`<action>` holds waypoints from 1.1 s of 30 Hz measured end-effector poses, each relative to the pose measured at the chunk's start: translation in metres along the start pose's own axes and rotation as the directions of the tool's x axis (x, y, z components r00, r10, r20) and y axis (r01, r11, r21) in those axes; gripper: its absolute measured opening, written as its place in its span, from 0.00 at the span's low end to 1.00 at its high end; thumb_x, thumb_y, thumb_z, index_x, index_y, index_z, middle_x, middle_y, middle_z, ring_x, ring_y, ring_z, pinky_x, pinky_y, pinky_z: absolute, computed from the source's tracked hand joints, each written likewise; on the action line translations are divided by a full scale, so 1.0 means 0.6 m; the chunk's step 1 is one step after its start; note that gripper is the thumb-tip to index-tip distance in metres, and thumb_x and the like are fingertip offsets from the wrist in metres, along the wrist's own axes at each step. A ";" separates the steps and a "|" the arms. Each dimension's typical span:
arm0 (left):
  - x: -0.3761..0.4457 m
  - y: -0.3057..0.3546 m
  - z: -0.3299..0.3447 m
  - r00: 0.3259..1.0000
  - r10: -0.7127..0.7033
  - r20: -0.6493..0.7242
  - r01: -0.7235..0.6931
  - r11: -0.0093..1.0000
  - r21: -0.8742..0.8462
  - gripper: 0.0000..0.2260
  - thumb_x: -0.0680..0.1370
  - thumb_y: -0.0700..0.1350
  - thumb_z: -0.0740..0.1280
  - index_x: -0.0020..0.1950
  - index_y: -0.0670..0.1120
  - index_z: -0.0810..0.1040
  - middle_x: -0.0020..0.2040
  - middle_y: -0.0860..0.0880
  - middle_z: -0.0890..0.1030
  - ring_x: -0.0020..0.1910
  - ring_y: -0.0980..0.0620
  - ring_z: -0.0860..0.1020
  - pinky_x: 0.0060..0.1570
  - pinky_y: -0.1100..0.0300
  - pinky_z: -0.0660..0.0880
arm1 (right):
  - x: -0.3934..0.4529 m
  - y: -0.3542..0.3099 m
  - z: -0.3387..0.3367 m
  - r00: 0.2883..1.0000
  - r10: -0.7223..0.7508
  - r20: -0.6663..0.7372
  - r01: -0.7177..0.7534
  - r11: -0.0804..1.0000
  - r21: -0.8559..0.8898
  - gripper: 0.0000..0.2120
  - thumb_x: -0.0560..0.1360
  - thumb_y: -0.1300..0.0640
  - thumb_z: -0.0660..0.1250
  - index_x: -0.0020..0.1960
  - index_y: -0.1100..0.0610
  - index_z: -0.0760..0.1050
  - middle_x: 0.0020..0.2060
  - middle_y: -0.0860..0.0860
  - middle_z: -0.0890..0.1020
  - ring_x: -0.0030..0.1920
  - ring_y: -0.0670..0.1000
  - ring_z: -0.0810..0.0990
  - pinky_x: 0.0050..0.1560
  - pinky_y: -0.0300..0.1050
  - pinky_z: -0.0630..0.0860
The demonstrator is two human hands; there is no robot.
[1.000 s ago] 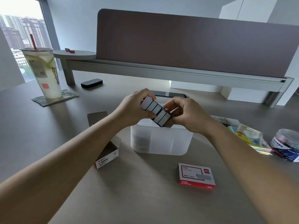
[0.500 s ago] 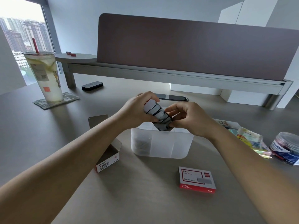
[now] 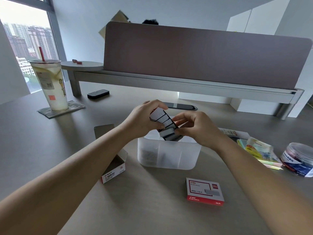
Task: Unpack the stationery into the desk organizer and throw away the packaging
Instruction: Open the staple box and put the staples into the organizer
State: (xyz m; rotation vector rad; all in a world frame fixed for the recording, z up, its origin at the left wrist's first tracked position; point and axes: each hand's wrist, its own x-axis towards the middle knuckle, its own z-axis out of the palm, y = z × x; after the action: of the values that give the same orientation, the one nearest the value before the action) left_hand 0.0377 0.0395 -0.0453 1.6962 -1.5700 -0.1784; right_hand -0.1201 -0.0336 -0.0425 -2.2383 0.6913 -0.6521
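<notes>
My left hand (image 3: 141, 121) grips the upper end of a black tray of grey staple blocks (image 3: 161, 118), tilted down to the right over the translucent desk organizer (image 3: 169, 158). My right hand (image 3: 194, 128) pinches the lowest staple blocks (image 3: 167, 133), which have slid partly out of the tray just above the organizer's rim. The organizer has several compartments; grey contents show dimly through its left part. A shut red-and-white staple box (image 3: 204, 191) lies in front of it. An opened paper-clip box (image 3: 113, 165) lies to its left.
Sticky-note packs (image 3: 255, 148) and a round clear tub (image 3: 299, 159) lie at the right. An iced drink cup (image 3: 50, 85) stands on a coaster at the back left, with a black eraser-like block (image 3: 98, 94) near it. A brown desk divider (image 3: 203, 56) rises behind.
The tray has tipped steeper toward the organizer, and its lowest staple blocks have slid down out of line under my right fingers. My view has tilted upward.
</notes>
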 end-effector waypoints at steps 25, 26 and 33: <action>0.005 -0.001 0.003 1.000 0.014 0.021 -0.014 1.000 -0.012 0.22 0.69 0.37 0.71 0.61 0.47 0.72 0.60 0.45 0.74 0.54 0.48 0.72 0.52 0.60 0.72 | -0.004 -0.002 0.000 0.998 -0.033 -0.053 0.029 0.997 -0.077 0.13 0.71 0.66 0.65 0.54 0.59 0.76 0.44 0.52 0.79 0.46 0.53 0.79 0.50 0.46 0.78; 0.004 0.000 0.002 1.000 0.018 0.025 -0.018 1.000 -0.020 0.21 0.69 0.37 0.71 0.61 0.47 0.73 0.60 0.45 0.74 0.55 0.48 0.72 0.53 0.60 0.72 | -0.003 -0.002 0.001 0.998 -0.031 -0.053 0.027 0.997 -0.075 0.13 0.71 0.67 0.66 0.54 0.59 0.76 0.44 0.52 0.79 0.46 0.53 0.79 0.50 0.46 0.78; 0.000 -0.003 -0.002 0.999 0.029 0.042 -0.026 0.998 -0.049 0.22 0.69 0.38 0.70 0.62 0.47 0.72 0.62 0.46 0.74 0.54 0.50 0.72 0.54 0.61 0.72 | -0.002 -0.001 0.004 0.998 -0.029 -0.055 0.026 0.998 -0.055 0.13 0.70 0.64 0.67 0.54 0.59 0.76 0.44 0.52 0.79 0.45 0.52 0.79 0.49 0.43 0.77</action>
State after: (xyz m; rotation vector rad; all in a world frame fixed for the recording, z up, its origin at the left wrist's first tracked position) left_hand 0.0397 0.0396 -0.0456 1.6422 -1.6071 -0.2387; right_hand -0.1197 -0.0313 -0.0438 -2.2911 0.7144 -0.7194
